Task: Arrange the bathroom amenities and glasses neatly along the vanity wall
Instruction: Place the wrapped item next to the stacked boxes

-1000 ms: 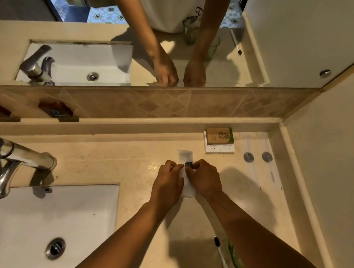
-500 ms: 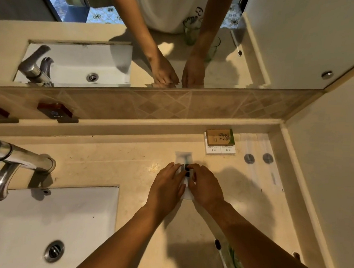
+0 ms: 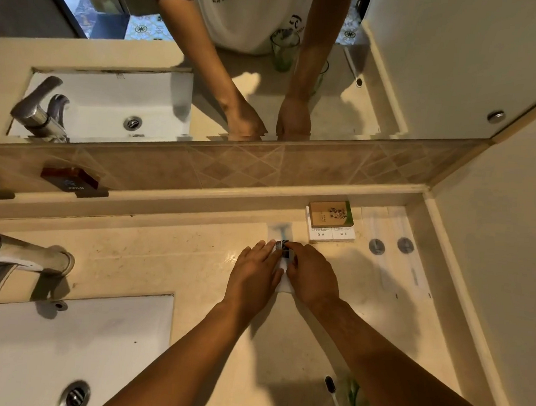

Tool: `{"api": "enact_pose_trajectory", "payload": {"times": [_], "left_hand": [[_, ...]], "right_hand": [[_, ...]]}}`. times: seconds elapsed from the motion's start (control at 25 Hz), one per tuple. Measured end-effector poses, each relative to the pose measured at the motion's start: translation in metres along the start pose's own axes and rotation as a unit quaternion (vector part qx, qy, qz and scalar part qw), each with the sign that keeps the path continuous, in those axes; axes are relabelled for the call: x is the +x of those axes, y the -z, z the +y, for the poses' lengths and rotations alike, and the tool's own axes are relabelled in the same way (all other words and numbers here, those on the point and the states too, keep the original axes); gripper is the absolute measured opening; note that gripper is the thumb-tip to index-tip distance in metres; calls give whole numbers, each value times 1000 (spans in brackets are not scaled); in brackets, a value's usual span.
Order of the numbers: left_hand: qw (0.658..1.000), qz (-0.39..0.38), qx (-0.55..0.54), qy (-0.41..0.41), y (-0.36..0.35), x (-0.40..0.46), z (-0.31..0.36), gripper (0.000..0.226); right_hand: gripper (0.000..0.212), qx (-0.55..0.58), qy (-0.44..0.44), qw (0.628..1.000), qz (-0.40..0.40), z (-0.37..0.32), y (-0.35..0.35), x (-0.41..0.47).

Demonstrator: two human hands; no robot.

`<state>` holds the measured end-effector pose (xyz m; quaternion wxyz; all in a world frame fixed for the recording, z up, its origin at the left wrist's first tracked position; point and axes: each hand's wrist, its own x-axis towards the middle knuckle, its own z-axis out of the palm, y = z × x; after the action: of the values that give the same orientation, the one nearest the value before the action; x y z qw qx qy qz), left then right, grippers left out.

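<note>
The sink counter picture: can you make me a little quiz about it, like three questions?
1. True or false: both hands, the left hand and the right hand, are on the white packet.
2. What lies on top of the white boxes by the wall?
A. a brown and green box
B. a glass
C. a towel
3. Fill in: the tap is on the ____ side of the picture.

Key: 1 true; 2 A, the brown and green box; 3 left.
</note>
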<state>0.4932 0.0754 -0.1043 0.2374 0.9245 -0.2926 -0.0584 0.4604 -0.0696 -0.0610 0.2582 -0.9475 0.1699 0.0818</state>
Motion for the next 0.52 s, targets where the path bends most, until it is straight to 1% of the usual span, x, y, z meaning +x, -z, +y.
{"api": "enact_pose_trajectory", "payload": {"times": [0.28,0.52], "left_hand": [[1000,8,-23,4,-3,29,-8,43],[999,30,-32,2,4,36,-4,42]], "right_hand": [[41,-17,-14,1000,-2,-1,5,25],[38,-10,-19,1000,14,-2,2,32]]}}
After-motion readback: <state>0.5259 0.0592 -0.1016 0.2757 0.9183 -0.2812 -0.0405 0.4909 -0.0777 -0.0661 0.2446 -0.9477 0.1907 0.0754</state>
